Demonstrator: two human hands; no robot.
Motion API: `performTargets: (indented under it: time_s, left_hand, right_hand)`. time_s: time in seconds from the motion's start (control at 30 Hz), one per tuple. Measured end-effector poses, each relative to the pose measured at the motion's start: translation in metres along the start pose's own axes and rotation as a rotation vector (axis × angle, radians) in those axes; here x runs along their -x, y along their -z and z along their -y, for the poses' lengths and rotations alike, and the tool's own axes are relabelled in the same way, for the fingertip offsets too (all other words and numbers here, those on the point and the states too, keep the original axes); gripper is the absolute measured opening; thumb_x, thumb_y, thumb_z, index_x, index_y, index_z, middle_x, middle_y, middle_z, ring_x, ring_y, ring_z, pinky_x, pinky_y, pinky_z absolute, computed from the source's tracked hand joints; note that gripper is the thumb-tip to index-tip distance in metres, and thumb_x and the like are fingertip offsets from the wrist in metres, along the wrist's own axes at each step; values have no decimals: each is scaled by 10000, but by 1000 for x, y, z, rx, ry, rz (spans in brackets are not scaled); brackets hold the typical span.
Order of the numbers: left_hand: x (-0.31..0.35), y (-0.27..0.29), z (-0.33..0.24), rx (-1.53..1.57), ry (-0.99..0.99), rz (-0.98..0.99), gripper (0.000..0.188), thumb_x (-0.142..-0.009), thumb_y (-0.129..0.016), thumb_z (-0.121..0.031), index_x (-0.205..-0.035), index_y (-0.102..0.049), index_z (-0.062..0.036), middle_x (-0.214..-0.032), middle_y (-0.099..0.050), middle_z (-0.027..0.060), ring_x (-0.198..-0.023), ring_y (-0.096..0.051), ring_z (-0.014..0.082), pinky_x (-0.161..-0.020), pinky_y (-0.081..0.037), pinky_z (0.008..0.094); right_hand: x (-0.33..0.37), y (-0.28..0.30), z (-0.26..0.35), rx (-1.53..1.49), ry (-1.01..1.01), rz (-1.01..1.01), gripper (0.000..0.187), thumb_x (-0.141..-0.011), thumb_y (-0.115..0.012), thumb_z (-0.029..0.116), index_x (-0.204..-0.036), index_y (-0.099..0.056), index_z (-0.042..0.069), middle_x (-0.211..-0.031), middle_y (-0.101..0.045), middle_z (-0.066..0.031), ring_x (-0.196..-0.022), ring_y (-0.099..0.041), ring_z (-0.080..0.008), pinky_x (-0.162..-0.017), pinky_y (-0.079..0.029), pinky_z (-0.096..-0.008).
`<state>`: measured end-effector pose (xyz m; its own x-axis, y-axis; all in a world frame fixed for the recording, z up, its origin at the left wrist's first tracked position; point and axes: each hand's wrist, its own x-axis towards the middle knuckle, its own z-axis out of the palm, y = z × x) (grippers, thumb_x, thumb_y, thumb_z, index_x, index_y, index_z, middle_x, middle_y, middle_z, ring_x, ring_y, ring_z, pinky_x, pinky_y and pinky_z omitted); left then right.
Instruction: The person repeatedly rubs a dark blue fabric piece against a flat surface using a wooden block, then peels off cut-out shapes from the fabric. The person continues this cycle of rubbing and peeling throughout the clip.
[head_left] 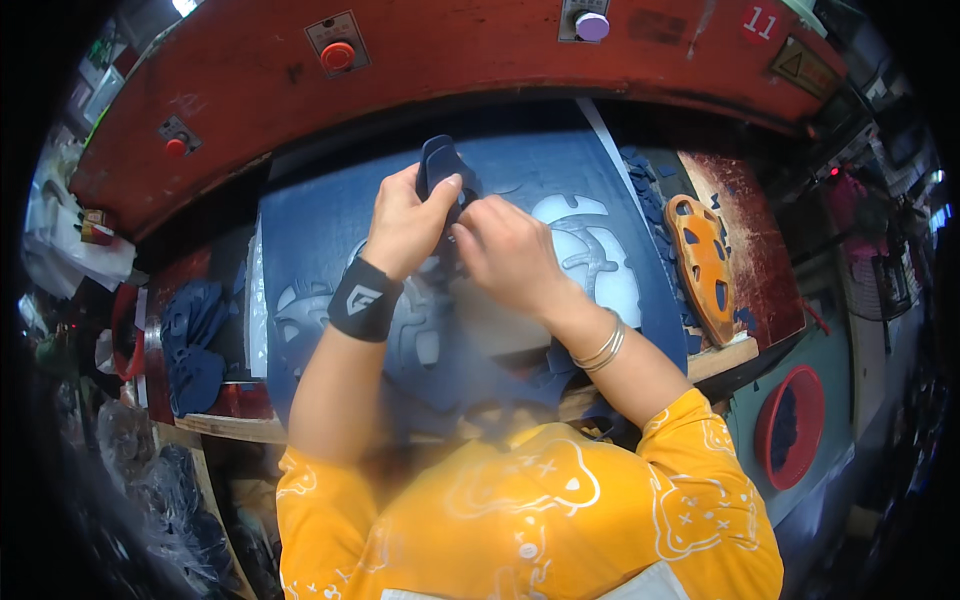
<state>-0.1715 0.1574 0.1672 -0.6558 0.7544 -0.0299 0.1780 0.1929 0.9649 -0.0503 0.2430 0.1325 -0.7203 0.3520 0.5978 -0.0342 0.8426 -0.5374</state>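
Note:
Above the middle of the dark blue sheet [330,190], my left hand [403,222] is closed on a dark blue sole-shaped cut piece [437,158]. It appears to be more than one layer thick. My right hand [508,252] meets its lower end, fingers curled in against it; what those fingertips pinch is partly hidden. Under my hands the sheet has several sole-shaped cut-outs [600,262], with a pale surface showing through. A wooden cutting die [702,265], orange-tan and shaped like a sole with openings, lies right of the sheet.
A red machine beam [450,55] spans the far side, with a red push button [338,57] and a lilac one [592,27]. Cut blue pieces [192,340] are piled at the left. Blue scraps [645,190] lie beside the die. At lower right stands a red basket [790,425].

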Motion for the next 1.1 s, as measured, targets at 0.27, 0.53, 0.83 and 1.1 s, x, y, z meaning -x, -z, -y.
performTargets:
  time_s: [0.27, 0.53, 0.83, 1.1]
  left_hand:
    - [-7, -15, 14, 453, -147, -149, 265, -967, -566, -206, -1163, -641, -43, -877, -665, 47, -747, -608, 97, -672, -519, 248]
    - [-45, 50, 51, 910, 80, -743, 242, -998, -474, -220, -1069, -599, -26, -924, -641, 76, -725, -577, 176, -737, -505, 315]
    - [-55, 203, 10, 637, -536, -334, 421, -996, -469, -181, -1400, -390, -88, -1056, -649, 143, -983, -628, 254, -804, -555, 390]
    - [90, 78, 28, -771, -523, 457, 672, -655, -636, 84, -1280, -555, -151, -1079, -660, 113, -1011, -620, 313, -831, -540, 354]
  right_hand:
    - [-16, 13, -17, -169, 41, 83, 189, -875, -553, 190, -756, -563, 44, -704, -611, -164, -656, -622, -350, -571, -488, -420]
    - [29, 42, -68, -587, -358, -482, 353, -979, -449, 249, -670, -443, 78, -595, -411, 0, -530, -360, -92, -492, -330, -258]
    - [74, 67, -112, -521, -673, -196, 326, -981, -460, 238, -712, -494, 59, -629, -476, 11, -542, -441, -54, -481, -375, -206]
    - [81, 68, -114, -361, -588, -89, 331, -990, -465, 256, -758, -539, 32, -655, -516, 6, -580, -489, -65, -527, -414, -219]
